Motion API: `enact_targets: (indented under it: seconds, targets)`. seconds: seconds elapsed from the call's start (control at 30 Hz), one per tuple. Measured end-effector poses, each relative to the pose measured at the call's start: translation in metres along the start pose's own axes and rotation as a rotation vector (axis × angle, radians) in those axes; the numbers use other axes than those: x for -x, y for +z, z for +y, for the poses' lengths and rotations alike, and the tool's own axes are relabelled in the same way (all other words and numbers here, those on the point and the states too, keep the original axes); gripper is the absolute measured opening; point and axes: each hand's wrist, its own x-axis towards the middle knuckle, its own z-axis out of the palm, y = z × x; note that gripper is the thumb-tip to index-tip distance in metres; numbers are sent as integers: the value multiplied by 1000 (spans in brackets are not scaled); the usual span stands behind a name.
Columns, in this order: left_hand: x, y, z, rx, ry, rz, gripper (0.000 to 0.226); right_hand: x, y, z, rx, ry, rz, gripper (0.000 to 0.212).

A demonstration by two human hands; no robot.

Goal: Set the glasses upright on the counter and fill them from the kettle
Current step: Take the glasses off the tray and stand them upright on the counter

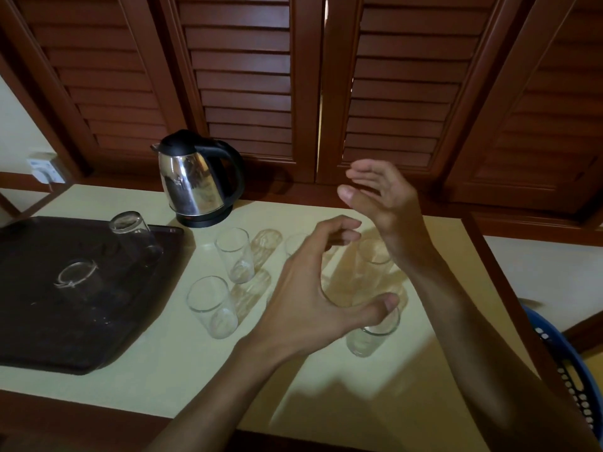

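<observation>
A steel kettle with a black lid and handle stands on its base at the back of the pale counter. Several clear glasses stand upright on the counter: two at the left, one near the front, and others partly hidden behind my hands. Two glasses sit upside down on the dark tray. My left hand hovers with curled, spread fingers just above the front glass, holding nothing. My right hand is raised and open, slightly blurred.
Brown louvered shutters rise behind the counter. A white wall socket is at the far left. A blue perforated basket sits off the counter's right edge. The tray fills the left part of the counter.
</observation>
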Motion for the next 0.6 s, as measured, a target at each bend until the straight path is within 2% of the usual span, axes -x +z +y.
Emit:
enact_targets:
  seconds: [0.23, 0.4, 0.6]
  targets:
    - [-13, -94, 1, -103, 47, 85, 59, -22, 76, -25, 17, -35, -116, 45]
    - [-5, -172, -14, -208, -10, 148, 38, -40, 141, -35, 117, 3, -274, 35]
    - [14, -242, -58, -565, -93, 243, 26, -50, 223, -35, 345, 2, -541, 43]
